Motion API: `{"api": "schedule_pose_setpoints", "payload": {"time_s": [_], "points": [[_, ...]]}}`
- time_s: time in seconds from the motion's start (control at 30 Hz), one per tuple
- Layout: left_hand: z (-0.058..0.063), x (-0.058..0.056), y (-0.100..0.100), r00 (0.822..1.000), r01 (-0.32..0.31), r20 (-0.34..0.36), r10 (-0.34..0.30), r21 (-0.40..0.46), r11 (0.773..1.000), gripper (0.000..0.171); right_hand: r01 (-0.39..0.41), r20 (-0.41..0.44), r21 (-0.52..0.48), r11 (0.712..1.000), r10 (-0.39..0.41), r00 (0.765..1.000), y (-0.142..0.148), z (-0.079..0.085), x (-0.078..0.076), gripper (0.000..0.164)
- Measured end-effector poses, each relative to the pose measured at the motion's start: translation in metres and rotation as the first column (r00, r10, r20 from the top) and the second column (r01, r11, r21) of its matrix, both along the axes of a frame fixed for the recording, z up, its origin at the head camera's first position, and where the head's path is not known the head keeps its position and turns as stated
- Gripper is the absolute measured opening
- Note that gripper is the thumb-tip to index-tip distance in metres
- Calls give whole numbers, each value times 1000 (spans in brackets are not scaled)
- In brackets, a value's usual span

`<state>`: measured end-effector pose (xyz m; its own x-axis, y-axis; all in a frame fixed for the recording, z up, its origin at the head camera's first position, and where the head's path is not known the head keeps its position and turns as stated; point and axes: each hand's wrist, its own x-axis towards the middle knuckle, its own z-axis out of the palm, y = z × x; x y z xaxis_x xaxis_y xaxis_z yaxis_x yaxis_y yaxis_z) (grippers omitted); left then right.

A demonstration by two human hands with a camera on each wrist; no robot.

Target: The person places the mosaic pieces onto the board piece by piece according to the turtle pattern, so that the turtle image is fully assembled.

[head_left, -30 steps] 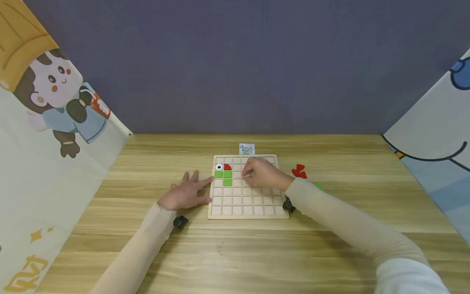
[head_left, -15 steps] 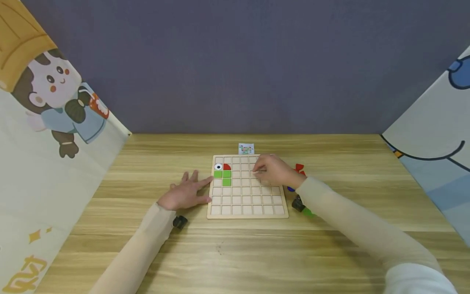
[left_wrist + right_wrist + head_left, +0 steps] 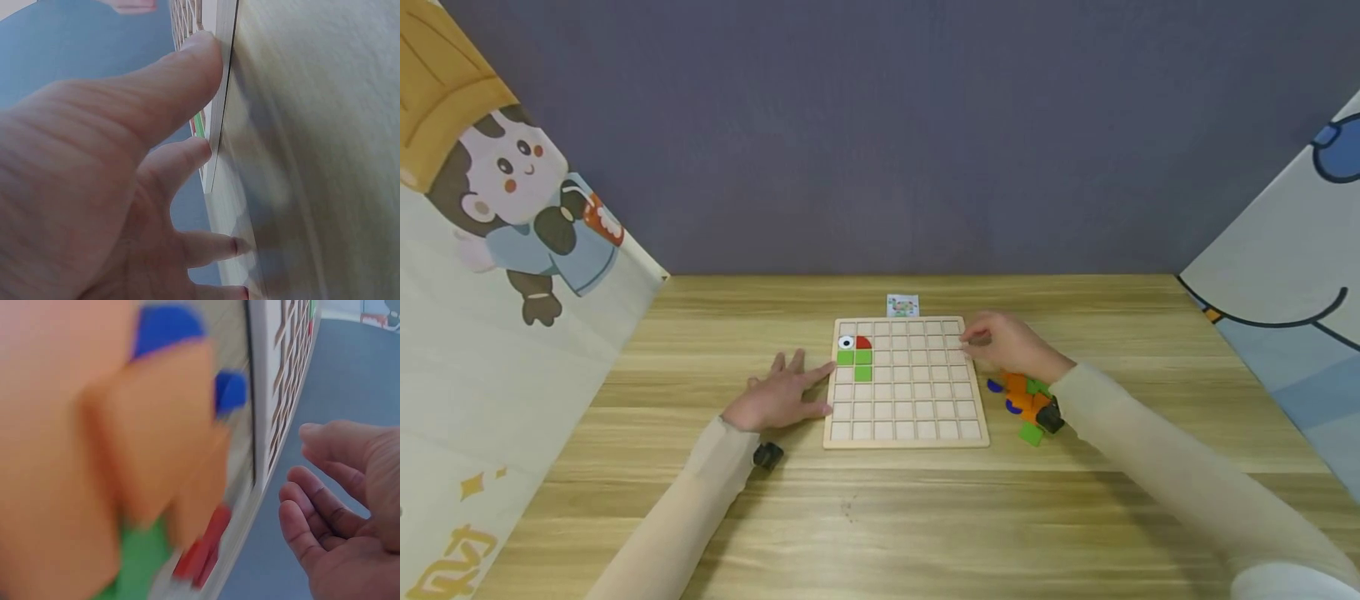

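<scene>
Wood-grain tabletop (image 3: 850, 533) fills the foreground. One green piece (image 3: 1031, 433), several orange pieces (image 3: 1017, 384) and a blue piece (image 3: 995, 386) lie loose on it, right of the gridded board (image 3: 883, 410). Left hand (image 3: 775, 398): fingers spread, gripping nothing, thumb and index fingertip touching the board's left edge. Seated in the two left columns: three green squares (image 3: 863, 357), an eye piece (image 3: 846, 342) and a red quarter-round (image 3: 863, 342). Right hand (image 3: 1013, 343): shifted within one second from mid-grid to the right edge; fingers loosely curled, no piece visible between them. Result: orange pieces uncovered, no further cell filled, layout unchanged at five pieces. Beyond the far edge: picture card (image 3: 902, 306), then dark wall (image 3: 917, 150).
</scene>
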<state>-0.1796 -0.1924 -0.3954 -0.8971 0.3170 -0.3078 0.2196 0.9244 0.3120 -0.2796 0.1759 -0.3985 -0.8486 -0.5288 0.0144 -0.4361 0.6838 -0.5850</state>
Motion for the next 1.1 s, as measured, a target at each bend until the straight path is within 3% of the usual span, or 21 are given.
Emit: {"api": "schedule_pose_setpoints", "payload": {"time_s": [0.23, 0.43, 0.83, 0.97, 1.1], "points": [[-1, 0, 0, 1000, -3, 3, 3, 5, 1000, 73, 48, -34, 38, 998, -46, 998, 37, -4, -5, 19], [-2, 1, -1, 1000, -3, 4, 3, 13, 1000, 73, 99, 23, 40, 994, -100, 995, 58, -2, -4, 22], [-2, 1, -1, 1000, -5, 8, 5, 9, 1000, 73, 47, -4, 79, 996, -47, 999, 67, -13, -13, 22], [-2, 1, 0, 1000, -5, 4, 5, 2, 1000, 73, 62, -23, 89, 994, -60, 998, 65, -12, -18, 22], [-1, 0, 0, 1000, -8, 9, 8, 3, 1000, 73, 106, 11, 92, 990, -107, 994, 61, -11, -22, 24]]}}
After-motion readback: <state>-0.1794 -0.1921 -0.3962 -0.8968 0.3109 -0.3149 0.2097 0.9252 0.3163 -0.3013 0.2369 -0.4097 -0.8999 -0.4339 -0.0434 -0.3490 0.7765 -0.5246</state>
